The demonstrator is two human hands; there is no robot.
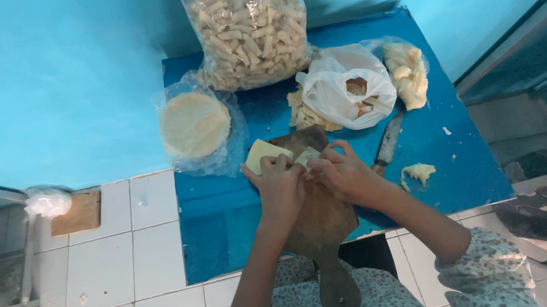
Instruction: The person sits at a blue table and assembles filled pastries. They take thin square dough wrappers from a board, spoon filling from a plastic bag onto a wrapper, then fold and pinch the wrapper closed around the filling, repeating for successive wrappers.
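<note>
We're mid-roll here, left hand [281, 185] and right hand [342, 175] with fingers pinched shut on the pale wrapper [267, 154] over the wooden board [321, 219] on the blue worktop [225, 212]; next, we reckon, it needs tucking tight and even.

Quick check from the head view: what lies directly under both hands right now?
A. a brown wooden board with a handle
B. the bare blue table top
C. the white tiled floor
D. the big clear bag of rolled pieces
A: the left hand and right hand fold a pale wrapper sheet over the brown wooden board, whose handle points back toward the person; the big clear bag sits farther back on the blue table.
</note>
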